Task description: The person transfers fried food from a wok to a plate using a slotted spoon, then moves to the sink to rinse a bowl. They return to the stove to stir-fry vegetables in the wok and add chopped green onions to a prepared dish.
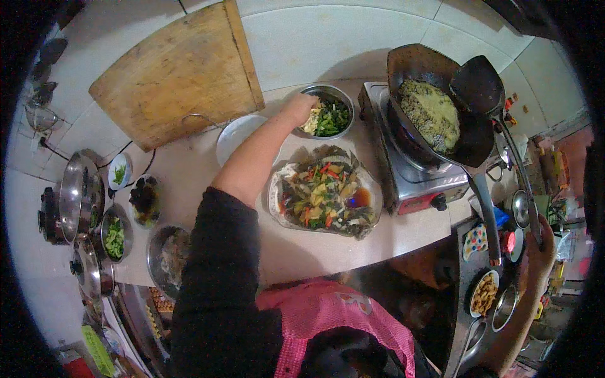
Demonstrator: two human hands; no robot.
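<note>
My left hand (pixel 302 107) reaches over the rim of a stainless steel bowl (pixel 350 124) of chopped greens (pixel 332 113) and pale minced garlic or ginger (pixel 311 124). Its fingertips are at the pale pieces; whether they pinch any is hidden. My right hand (pixel 542 241) grips the long handle of a wok spatula (pixel 478 84), whose dark blade is raised over the right side of a wok (pixel 475 139). Foamy yellowish oil (pixel 432 113) covers the wok's bottom. Below the bowl stands a serving dish (pixel 274 201) with a whole cooked fish under peppers and vegetables, in brown sauce.
The wok sits on a gas stove (pixel 413 182), its handle (pixel 484 212) jutting toward me. A wooden cutting board (pixel 179 71) leans against the tiles. A white plate (pixel 238 137) lies beneath my left forearm. Several small bowls and steel pans (pixel 78 198) line the left side.
</note>
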